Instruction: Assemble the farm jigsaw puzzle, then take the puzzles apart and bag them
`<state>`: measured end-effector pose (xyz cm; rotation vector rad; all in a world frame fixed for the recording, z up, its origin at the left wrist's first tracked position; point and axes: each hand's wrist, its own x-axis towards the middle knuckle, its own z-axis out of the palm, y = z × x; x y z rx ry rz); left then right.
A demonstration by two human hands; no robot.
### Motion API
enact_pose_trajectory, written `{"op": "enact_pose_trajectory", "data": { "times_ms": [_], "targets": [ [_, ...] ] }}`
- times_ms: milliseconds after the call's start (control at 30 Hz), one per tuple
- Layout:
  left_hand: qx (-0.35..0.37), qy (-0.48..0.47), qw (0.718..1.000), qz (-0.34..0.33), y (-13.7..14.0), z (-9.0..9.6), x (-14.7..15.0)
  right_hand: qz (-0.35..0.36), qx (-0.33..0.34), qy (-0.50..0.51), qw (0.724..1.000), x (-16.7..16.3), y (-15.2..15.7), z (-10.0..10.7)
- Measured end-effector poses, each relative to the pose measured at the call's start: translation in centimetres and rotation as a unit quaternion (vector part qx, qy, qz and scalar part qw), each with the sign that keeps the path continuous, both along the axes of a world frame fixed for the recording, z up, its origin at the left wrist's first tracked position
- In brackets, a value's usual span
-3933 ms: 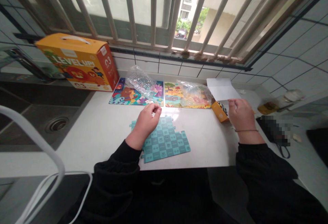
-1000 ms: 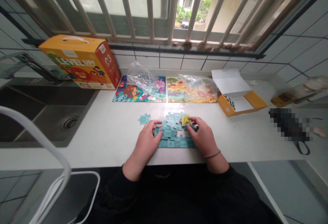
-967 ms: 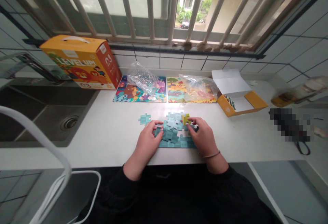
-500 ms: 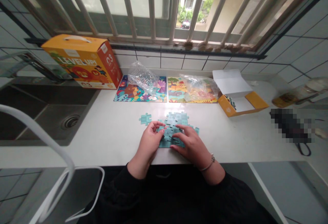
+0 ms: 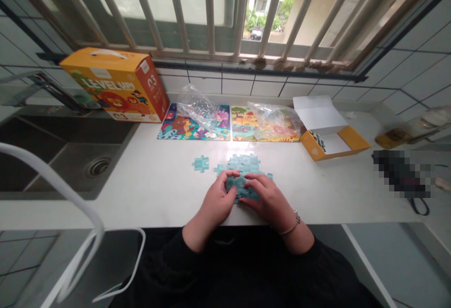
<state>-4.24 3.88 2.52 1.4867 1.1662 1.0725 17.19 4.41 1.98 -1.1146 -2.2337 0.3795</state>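
Observation:
Teal jigsaw puzzle pieces [image 5: 243, 162] lie face down, by their plain look, in a cluster near the counter's front edge. My left hand [image 5: 222, 195] curls round the left side of the near pieces, thumb toward me and fingers on the far side. From the right, my right hand [image 5: 265, 196] closes on the same pieces with bent fingers; a bracelet circles that wrist. The palms and fingers hide part of the cluster. Apart from it, to the left, sits a single small group of teal puzzle pieces [image 5: 200, 163].
Two colourful picture boards [image 5: 169, 131] lie behind, with crumpled clear plastic bags [image 5: 197, 103] on them. An orange LEVEL UP box [image 5: 116, 87] stands by the sink [image 5: 66, 157]. An open yellow box [image 5: 317, 150] is at right, near a bottle [image 5: 398, 131]. A white cable [image 5: 52, 176] crosses the left foreground.
My hands have drawn closer together, the left one shifting right. The dark gaps among the near puzzle pieces are narrower or covered now.

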Motion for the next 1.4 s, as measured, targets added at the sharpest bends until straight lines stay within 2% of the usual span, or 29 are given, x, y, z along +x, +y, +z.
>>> {"op": "enact_pose_trajectory", "data": {
  "times_ms": [100, 200, 333, 533, 767, 833, 900, 967, 1000, 1167, 1300, 1400],
  "targets": [
    [0.088, 0.162, 0.983, -0.005, -0.4, -0.4, -0.1, -0.099, 0.008, -0.027, 0.995, 1.4, -0.3, 0.4],
    [0.141, 0.264, 0.954, -0.008, -0.4, -0.8, -0.7, -0.187, -0.002, -0.075, 0.98, 2.9, -0.4, 0.3],
    [0.154, 0.323, 0.933, -0.049, 0.0, -1.3, -1.5, -0.184, -0.04, -0.111, 0.976, 4.5, 0.0, -0.1],
    [0.158, 0.328, 0.93, -0.049, 0.6, -1.1, -1.9, -0.159, -0.032, -0.083, 0.983, 5.2, 0.7, 0.2],
    [0.164, 0.295, 0.94, -0.042, 0.9, -0.7, -2.0, -0.14, -0.034, 0.058, 0.988, 3.4, -0.2, 1.7],
    [0.168, 0.299, 0.938, -0.039, 0.9, -0.6, -2.0, -0.163, -0.07, 0.119, 0.977, 2.5, -0.5, 2.0],
    [0.171, 0.31, 0.935, -0.034, 0.8, -0.5, -2.0, -0.168, -0.141, 0.161, 0.962, 1.4, -0.6, 2.2],
    [0.174, 0.325, 0.929, -0.025, 0.7, -0.3, -2.2, -0.146, -0.195, 0.152, 0.958, 0.2, -0.6, 2.1],
    [0.175, 0.333, 0.926, -0.019, 0.6, -0.2, -2.3, -0.138, -0.197, 0.131, 0.962, -0.3, -0.6, 1.9],
    [0.157, 0.383, 0.911, 0.002, -0.2, -0.1, -3.1, -0.137, -0.124, 0.03, 0.982, -2.1, -0.5, 0.7],
    [0.144, 0.365, 0.92, -0.01, -0.6, -0.4, -3.3, -0.124, -0.142, 0.011, 0.982, -2.3, -0.4, 0.6],
    [0.167, 0.328, 0.929, -0.024, -0.7, -0.7, -3.3, -0.115, -0.178, 0.016, 0.977, -2.2, -0.2, 1.1]
  ]
}}
